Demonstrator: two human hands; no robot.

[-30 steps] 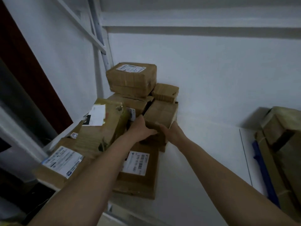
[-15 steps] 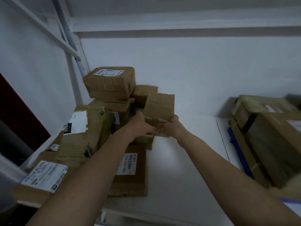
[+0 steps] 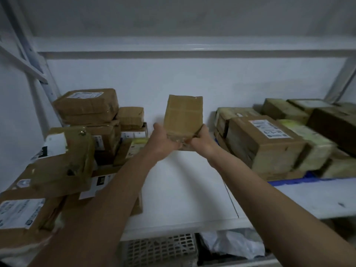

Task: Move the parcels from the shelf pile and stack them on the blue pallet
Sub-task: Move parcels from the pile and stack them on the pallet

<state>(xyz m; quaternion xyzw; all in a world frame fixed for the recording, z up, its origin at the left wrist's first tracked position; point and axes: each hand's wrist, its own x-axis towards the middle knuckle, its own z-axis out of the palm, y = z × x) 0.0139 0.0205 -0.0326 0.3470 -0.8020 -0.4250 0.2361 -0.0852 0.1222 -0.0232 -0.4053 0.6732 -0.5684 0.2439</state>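
Note:
A small brown taped parcel (image 3: 183, 114) is held upright in the air above the white shelf (image 3: 183, 189), between the two groups of boxes. My left hand (image 3: 163, 140) grips its lower left edge and my right hand (image 3: 202, 141) grips its lower right edge. At the left sits the shelf pile (image 3: 86, 120) of brown parcels with white labels. At the right, several parcels (image 3: 265, 143) are stacked on the blue pallet (image 3: 289, 180), of which only the front edge shows.
A white wall stands behind the shelf and an upper shelf beam (image 3: 192, 49) runs overhead. Slanted metal frame posts stand at the far left and far right. Below the shelf edge are a perforated grey crate (image 3: 159, 249) and crumpled white plastic (image 3: 235, 245).
Both hands have lifted the small parcel off the left pile and carried it rightward to mid-shelf. The view has swung right, bringing the pallet stack into sight.

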